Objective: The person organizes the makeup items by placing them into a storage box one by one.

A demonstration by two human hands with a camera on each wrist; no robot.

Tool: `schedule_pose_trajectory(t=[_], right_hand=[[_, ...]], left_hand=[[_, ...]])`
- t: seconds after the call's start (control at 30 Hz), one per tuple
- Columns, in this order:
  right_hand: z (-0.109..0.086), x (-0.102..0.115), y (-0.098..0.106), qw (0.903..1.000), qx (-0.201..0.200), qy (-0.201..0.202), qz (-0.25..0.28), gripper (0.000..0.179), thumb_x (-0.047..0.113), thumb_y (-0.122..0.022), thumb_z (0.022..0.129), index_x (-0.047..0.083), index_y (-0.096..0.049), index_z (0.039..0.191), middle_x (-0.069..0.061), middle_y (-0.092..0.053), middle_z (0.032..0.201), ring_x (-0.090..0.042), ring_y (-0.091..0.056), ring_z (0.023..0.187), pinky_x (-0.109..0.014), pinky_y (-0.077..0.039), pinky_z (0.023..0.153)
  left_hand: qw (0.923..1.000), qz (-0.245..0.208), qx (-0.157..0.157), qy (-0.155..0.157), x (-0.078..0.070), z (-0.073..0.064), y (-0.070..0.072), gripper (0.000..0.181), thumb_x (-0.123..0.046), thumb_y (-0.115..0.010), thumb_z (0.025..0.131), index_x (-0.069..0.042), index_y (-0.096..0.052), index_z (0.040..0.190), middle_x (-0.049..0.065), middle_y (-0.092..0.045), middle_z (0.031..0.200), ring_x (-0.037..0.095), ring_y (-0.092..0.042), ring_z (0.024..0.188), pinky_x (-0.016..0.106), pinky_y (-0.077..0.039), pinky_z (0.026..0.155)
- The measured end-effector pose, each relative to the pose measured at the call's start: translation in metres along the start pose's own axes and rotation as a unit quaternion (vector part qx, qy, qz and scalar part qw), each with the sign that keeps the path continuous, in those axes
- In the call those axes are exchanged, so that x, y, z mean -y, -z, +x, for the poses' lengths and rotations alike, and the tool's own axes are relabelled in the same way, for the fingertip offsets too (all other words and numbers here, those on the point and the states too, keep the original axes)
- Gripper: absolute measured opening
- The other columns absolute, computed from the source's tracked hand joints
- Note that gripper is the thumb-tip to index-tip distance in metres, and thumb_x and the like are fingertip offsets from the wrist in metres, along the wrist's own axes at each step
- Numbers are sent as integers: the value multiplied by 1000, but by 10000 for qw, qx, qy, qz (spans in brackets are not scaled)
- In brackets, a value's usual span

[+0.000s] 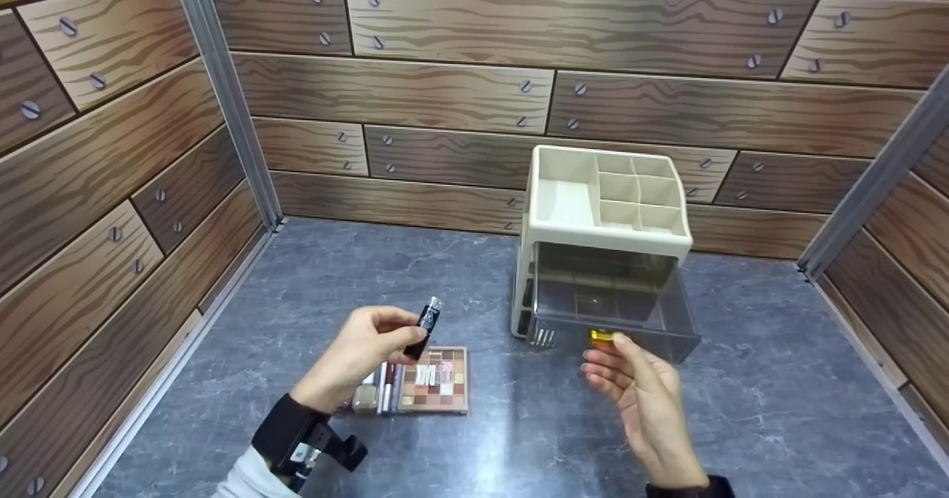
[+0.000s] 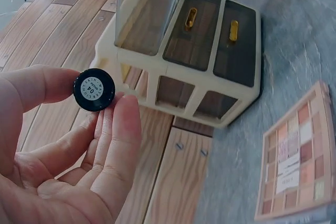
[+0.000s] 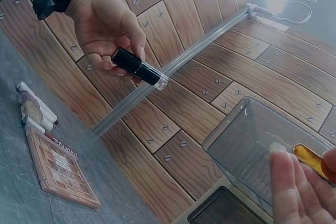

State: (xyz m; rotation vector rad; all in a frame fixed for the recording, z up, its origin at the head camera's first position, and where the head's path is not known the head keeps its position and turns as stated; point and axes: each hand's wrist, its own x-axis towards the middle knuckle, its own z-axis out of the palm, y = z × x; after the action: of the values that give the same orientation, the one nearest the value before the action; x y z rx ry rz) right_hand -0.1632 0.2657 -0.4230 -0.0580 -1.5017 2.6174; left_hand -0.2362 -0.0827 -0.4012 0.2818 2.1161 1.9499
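Observation:
My left hand point(image 1: 374, 342) pinches a black lipstick tube point(image 1: 422, 331) with a clear end, held above the table. In the left wrist view, its round base point(image 2: 94, 90) carries a white label with "04". The right hand point(image 1: 645, 387) pinches the gold handle point(image 1: 602, 336) on the front of a clear drawer point(image 1: 682, 320). That drawer is pulled out from the top level of a cream cosmetics organizer point(image 1: 608, 240). Two dark lower drawers point(image 2: 236, 43) are closed, each with a gold handle of its own.
An eyeshadow palette point(image 1: 434, 402) lies on the grey marbled table point(image 1: 356, 268), below my left hand. Several slim tubes and other small cosmetics point(image 1: 365, 398) lie along its left side. Wood-patterned walls point(image 1: 415, 98) enclose the table at the back and both sides.

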Motion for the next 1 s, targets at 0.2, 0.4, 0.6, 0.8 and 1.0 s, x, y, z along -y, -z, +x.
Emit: schedule_pose_trajectory(t=[0.2, 0.4, 0.6, 0.8, 1.0], right_hand=[[0, 1, -1, 10000, -8, 37, -4, 30, 16, -53, 110, 3, -76, 96, -10, -78, 85, -18, -77, 75, -25, -65, 71], [0, 1, -1, 10000, 30, 51, -1, 30, 15, -52, 110, 3, -76, 95, -10, -78, 85, -18, -77, 75, -25, -65, 71], [0, 2, 1, 10000, 4, 59, -23, 30, 16, -53, 110, 4, -76, 97, -10, -78, 86, -18, -77, 76, -25, -65, 71], [1, 1, 2, 9999, 71, 127, -82, 30, 16, -52, 110, 4, -76, 97, -10, -78, 86, -18, -77, 76, -25, -65, 71], [1, -3, 1, 9997, 147, 177, -14, 30, 14, -51, 111, 3, -76, 96, -10, -78, 85, -18, -78, 76, -26, -65, 72]], left_hand=[[9995, -253, 196, 78, -4, 5, -6, 36, -9, -71, 94, 9, -65, 125, 20, -73, 114, 23, -74, 91, 36, -64, 88], [9984, -387, 406, 25, -16, 12, -13, 35, -9, -70, 95, 8, -64, 125, 19, -74, 113, 23, -75, 92, 37, -64, 90], [9967, -464, 662, 14, -30, 21, -25, 34, -8, -69, 95, 9, -63, 124, 20, -74, 112, 24, -76, 92, 37, -63, 91], [9952, -524, 828, -57, -43, 29, -36, 33, -7, -70, 95, 8, -63, 124, 22, -74, 112, 23, -77, 88, 37, -64, 90], [9925, -662, 1027, -102, -54, 36, -44, 45, -5, -70, 95, 4, -57, 137, 23, -72, 118, 27, -76, 92, 40, -64, 92]])
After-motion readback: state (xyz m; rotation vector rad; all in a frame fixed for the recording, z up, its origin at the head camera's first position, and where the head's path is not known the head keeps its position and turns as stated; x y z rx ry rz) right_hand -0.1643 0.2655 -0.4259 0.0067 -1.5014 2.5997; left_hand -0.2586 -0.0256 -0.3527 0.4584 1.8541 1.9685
